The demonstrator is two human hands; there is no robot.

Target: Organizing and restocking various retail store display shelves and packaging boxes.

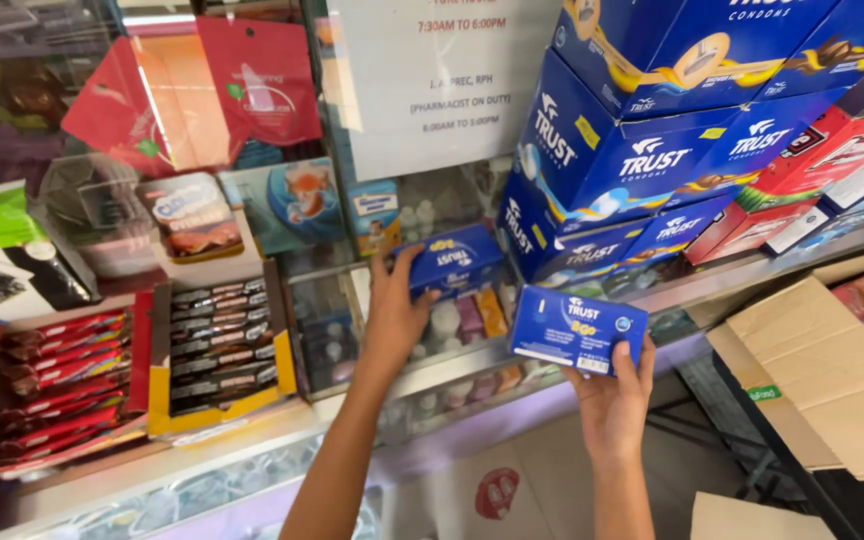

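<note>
My left hand (397, 310) is up at the glass counter (252, 450), fingers curled round a small blue box (449, 262), thumb on its left end. That box sits just above the counter's back edge, right against the bottom of the stack of big blue cartons (612, 160). My right hand (612, 395) is lower and nearer me, out past the counter's front edge, closed on a second blue box (577, 328): fingers under it, thumb up the right side, printed face toward me. The two boxes are near each other, not touching.

The stack of blue cartons leans on the counter's right end, with red cartons (802, 190) just right of it. On the left end of the counter I see a red tray of snack bars (62, 375) and, touching it, a yellow tray of dark bars (222, 345). Behind them hang red pouches (202, 90) and a few snack packs (192, 215) against the glass. A white paper notice (432, 80) is stuck at the top middle. An open cardboard box (812, 370) stands at the right, below the counter's right end
</note>
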